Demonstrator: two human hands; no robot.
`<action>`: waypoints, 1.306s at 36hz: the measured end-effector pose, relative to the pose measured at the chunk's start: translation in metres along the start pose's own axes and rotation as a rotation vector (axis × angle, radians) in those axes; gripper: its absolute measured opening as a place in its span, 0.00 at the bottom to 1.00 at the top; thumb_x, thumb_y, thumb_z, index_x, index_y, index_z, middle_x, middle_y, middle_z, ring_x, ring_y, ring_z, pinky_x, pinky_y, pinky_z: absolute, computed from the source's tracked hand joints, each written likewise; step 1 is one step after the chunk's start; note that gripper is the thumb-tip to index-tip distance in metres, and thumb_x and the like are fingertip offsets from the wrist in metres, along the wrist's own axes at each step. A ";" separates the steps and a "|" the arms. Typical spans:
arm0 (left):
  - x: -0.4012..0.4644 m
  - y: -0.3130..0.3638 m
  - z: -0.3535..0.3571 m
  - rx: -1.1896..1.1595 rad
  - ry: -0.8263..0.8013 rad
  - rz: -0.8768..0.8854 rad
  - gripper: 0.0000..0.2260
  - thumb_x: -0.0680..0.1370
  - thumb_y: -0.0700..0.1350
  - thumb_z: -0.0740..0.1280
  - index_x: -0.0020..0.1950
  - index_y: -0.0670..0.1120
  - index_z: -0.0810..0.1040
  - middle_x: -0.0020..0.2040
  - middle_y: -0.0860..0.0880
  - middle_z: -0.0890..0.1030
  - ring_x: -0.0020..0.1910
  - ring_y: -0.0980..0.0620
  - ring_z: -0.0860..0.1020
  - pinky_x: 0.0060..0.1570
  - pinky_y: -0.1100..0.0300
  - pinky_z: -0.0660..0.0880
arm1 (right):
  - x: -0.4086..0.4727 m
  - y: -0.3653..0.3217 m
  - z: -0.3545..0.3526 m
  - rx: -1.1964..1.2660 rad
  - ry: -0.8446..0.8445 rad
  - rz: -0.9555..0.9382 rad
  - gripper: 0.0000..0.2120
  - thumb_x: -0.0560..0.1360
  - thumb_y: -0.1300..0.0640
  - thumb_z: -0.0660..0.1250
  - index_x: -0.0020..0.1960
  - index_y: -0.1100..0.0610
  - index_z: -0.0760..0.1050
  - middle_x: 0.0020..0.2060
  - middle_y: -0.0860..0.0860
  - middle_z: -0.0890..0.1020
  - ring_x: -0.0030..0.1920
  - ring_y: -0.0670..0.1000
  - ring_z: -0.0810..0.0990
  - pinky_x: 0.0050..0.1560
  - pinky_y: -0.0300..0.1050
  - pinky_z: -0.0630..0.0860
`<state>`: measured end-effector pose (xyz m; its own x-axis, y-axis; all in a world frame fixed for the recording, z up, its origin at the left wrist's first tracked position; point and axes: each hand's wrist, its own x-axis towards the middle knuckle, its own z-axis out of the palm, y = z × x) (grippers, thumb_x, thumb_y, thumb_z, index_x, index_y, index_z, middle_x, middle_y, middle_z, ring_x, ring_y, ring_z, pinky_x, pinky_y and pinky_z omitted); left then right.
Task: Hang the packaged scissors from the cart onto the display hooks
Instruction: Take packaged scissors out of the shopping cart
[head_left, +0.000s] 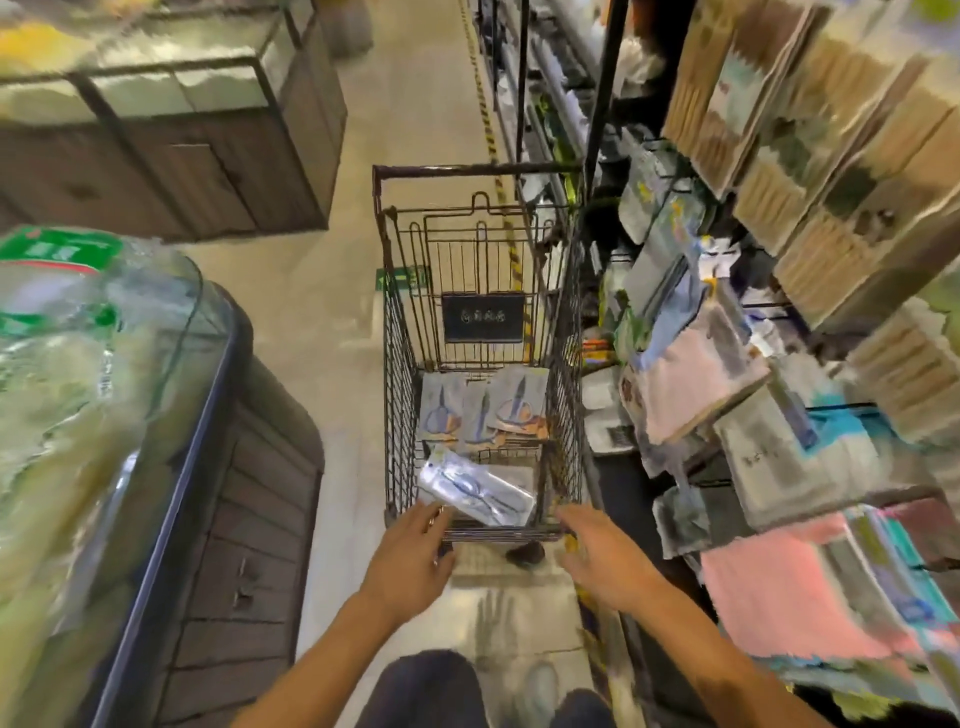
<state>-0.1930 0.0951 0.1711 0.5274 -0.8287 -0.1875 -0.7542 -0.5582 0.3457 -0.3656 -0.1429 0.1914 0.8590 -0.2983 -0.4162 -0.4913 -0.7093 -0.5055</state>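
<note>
I'm standing at the near end of the cart (395, 364), both hands out over its rim. My left hand (410, 556) sits at the near-left corner with its fingers on the lower end of a clear scissors pack (475, 491). The pack lies tilted across the near part of the basket, one end up toward the left wall. The picture is smeared here, so I cannot tell whether those fingers are pinching the pack or only touching it. My right hand (597, 561) is at the near-right corner with fingers spread and relaxed, holding nothing. Whether it rests on the rim I cannot say.

More packs (483, 408) lie flat in a row farther along the basket floor, so I judge most of the job is ahead.

The step in hand looks like picking up this nearest pack. To do it well, I would get thumb and fingers firmly on either face of the card, near the end away from its hang hole, so the hole stays free to go onto a hook. The film looks slick, so I'd grip the card edge rather than the blister. Lift it clear of the wire wall before swinging right toward the rack (727, 405), where hanging goods crowd close and could snag a corner.
</note>
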 end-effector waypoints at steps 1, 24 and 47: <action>0.006 -0.002 0.002 -0.002 -0.027 -0.030 0.27 0.78 0.58 0.57 0.74 0.47 0.73 0.69 0.44 0.78 0.66 0.40 0.77 0.66 0.47 0.73 | 0.009 0.002 -0.002 0.008 -0.010 0.004 0.26 0.80 0.52 0.66 0.77 0.52 0.65 0.74 0.51 0.70 0.75 0.53 0.67 0.74 0.44 0.63; 0.138 -0.084 0.053 -0.127 -0.376 -0.235 0.24 0.72 0.56 0.63 0.63 0.45 0.83 0.59 0.45 0.84 0.56 0.44 0.84 0.57 0.52 0.79 | 0.184 0.034 0.005 -0.055 -0.263 0.117 0.25 0.82 0.51 0.63 0.77 0.52 0.65 0.74 0.51 0.71 0.75 0.52 0.67 0.74 0.43 0.62; 0.209 -0.132 0.188 -0.337 -0.478 -0.554 0.25 0.84 0.56 0.59 0.80 0.53 0.60 0.79 0.52 0.63 0.78 0.52 0.59 0.75 0.56 0.57 | 0.328 0.101 0.156 0.168 -0.182 0.207 0.26 0.76 0.51 0.72 0.72 0.51 0.69 0.65 0.51 0.75 0.65 0.51 0.72 0.64 0.43 0.68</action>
<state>-0.0567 -0.0121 -0.0866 0.5081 -0.4057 -0.7597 -0.2339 -0.9139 0.3316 -0.1561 -0.2126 -0.1140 0.7058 -0.2955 -0.6438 -0.6829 -0.5255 -0.5074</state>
